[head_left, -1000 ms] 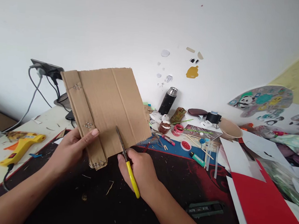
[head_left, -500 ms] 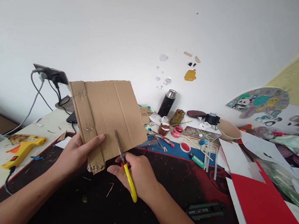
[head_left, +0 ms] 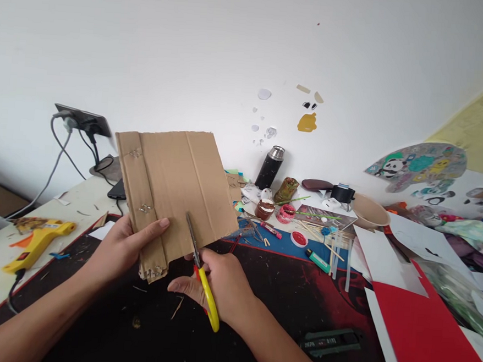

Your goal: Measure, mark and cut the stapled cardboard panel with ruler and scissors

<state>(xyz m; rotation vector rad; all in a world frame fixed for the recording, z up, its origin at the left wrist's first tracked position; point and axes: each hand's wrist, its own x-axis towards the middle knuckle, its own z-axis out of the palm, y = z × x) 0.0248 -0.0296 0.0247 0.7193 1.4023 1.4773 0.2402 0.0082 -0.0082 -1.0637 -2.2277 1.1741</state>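
Note:
My left hand (head_left: 132,242) grips a brown piece of cardboard (head_left: 179,182) by its lower left part, the thumb lying across the front and the fingers hidden behind. The sheet is held up and tilted, with a creased strip down its left side and a ragged lower corner. In my right hand (head_left: 221,284) are scissors with yellow and red handles (head_left: 209,300). One blade lies across the front of the cardboard at its lower edge; the other blade seems to be behind the sheet. My right thumb is stretched away from the handles.
On the left lies a yellow glue gun (head_left: 38,247). A green utility knife (head_left: 331,342) rests on the dark mat (head_left: 273,315). Behind are a black thermos (head_left: 269,167), paint jars (head_left: 285,213), a teal lighter (head_left: 317,261) and thin sticks. Red card (head_left: 429,332) and papers lie at right.
The cardboard has shifted very slightly to the right. My right thumb has moved a little left, and the scissors' handles look spread wider, with more red showing.

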